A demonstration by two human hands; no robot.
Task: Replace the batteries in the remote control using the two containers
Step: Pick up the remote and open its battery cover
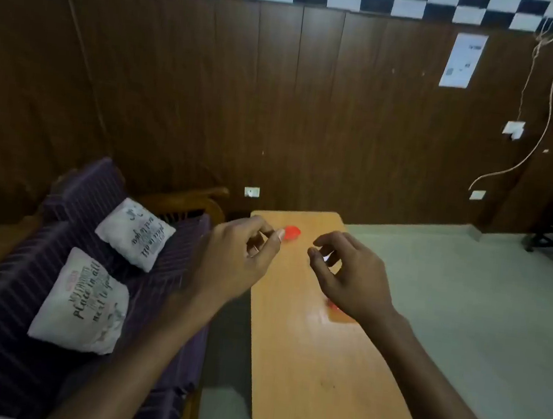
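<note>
The near end of the wooden worktop [312,368] lies bare, with a sofa [12,334] and two printed cushions [81,304] close along its left edge. Farther up, both forearms reach out over the board. The right hand [346,279] hovers above the worktop with its fingers loosely curled; something small and pale glints between thumb and forefinger, but it is too blurred to tell whether the hand pinches anything. Under its wrist a sliver of a red container [334,307] shows, mostly hidden. The left hand [242,257] hangs over the worktop's left edge, fingers likewise curled with thumb and forefinger drawn toward each other; whether it grips something is not clear either. Just past its fingertips, near the far end, sits a second red container [292,233]. No remote control and no batteries can be made out.

The containers look like small, light plastic tubs, stiff but easy to slide or tip on the smooth wood, so each is best steadied by its rim. Batteries would be small, hard, smooth and apt to roll; a fingertip pinch across the middle should suit them.

Behind the worktop stands a dark panelled wall [280,106].
</note>
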